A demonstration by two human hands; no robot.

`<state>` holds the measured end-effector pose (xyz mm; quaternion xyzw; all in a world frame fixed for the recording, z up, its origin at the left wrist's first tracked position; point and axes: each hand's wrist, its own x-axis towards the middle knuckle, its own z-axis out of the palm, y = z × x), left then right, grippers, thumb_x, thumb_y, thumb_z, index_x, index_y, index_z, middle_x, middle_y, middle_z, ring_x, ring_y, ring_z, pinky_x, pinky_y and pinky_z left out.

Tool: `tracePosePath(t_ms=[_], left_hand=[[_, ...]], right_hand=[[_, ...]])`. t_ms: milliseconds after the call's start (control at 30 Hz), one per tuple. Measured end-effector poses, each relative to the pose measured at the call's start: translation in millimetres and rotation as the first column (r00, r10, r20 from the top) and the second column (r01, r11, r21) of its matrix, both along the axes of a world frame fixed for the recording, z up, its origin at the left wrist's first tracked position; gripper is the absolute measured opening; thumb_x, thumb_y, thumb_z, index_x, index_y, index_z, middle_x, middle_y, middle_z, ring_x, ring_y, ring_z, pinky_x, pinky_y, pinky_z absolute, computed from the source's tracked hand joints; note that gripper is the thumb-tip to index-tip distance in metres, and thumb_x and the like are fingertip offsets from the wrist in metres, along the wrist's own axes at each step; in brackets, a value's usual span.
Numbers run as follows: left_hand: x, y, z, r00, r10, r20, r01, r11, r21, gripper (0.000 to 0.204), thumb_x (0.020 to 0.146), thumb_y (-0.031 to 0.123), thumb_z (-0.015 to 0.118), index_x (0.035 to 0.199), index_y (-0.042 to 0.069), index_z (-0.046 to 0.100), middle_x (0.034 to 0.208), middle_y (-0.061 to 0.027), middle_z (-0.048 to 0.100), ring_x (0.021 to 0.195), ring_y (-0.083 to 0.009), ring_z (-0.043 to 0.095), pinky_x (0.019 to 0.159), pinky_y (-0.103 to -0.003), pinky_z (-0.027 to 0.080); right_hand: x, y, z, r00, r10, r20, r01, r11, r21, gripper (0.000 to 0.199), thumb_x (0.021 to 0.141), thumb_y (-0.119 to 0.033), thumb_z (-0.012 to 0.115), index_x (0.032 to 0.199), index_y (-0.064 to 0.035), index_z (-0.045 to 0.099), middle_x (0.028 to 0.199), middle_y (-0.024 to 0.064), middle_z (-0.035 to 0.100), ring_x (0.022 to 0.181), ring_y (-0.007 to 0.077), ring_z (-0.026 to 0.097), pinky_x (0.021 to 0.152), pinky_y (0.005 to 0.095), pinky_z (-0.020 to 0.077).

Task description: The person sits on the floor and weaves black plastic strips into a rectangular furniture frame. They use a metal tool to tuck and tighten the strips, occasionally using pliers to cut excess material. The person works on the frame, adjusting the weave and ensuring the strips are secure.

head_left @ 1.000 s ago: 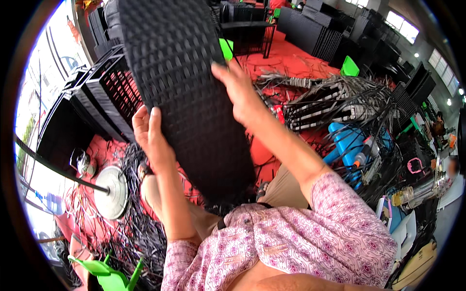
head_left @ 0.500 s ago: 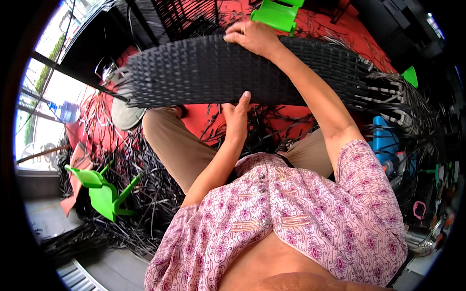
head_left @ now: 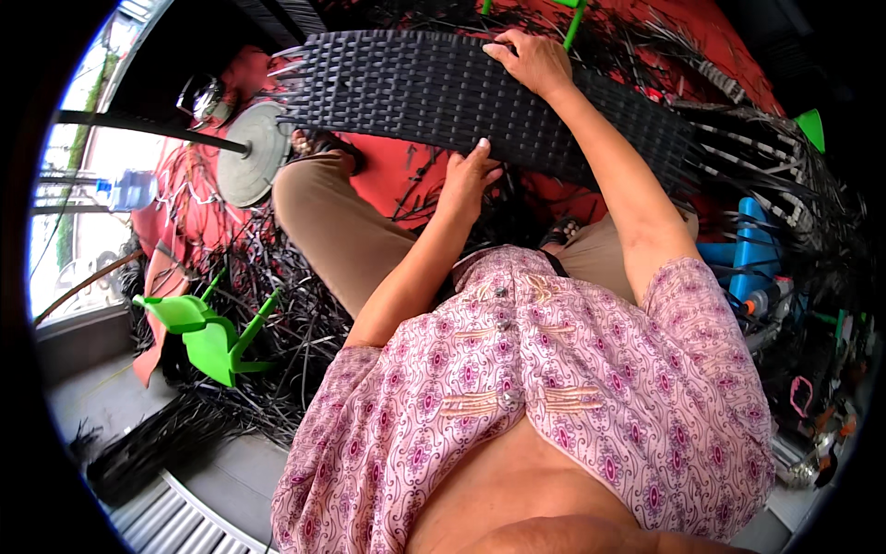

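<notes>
Two hands were set on one woven black panel (head_left: 406, 88), which was held across the lap with its long axis running left to right, loose strand ends splaying beyond its right end. The left hand (head_left: 469, 175) was placed at the panel's near edge, fingers pressed together and lying under it, thumb up against the weave. The right hand (head_left: 533, 63) was laid on the panel's far edge, fingers curled over the rim. Of the two, the left was the nearer to the panel's middle. A round grey disc (head_left: 247, 166) was seen just below the panel's left end.
</notes>
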<state>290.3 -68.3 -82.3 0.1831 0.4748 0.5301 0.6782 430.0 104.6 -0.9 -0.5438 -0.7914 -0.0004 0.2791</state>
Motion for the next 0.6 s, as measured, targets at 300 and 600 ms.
tracePosePath(t_ms=[300,600], left_hand=[[-21.9,13.7,-35.9,0.982,-0.187,0.039,0.190,0.971,-0.143,0.058,0.099,0.045,0.060,0.130,-0.004,0.052,0.132,-0.0227,0.058,0.116,-0.0311,0.058,0.098,-0.037,0.047],[-11.0,-42.6,-5.3,0.962,-0.134,0.237,0.162,0.982,-0.101,0.043,0.099,0.032,0.063,0.126,0.000,0.053,0.123,-0.0174,0.062,0.122,-0.0287,0.055,0.108,-0.039,0.041]], right_hand=[[-11.0,-15.8,-4.1,0.997,-0.065,0.041,0.047,0.941,0.336,0.049,0.093,-0.053,0.061,0.077,-0.0066,0.069,0.077,0.0115,0.072,0.071,0.0301,0.070,0.078,0.0459,0.0509],[4.8,-43.6,1.2,0.992,0.125,-0.011,-0.123,0.983,0.133,0.049,0.097,-0.049,0.058,0.074,-0.0066,0.066,0.071,0.0109,0.069,0.067,0.0312,0.068,0.073,0.0429,0.0520]])
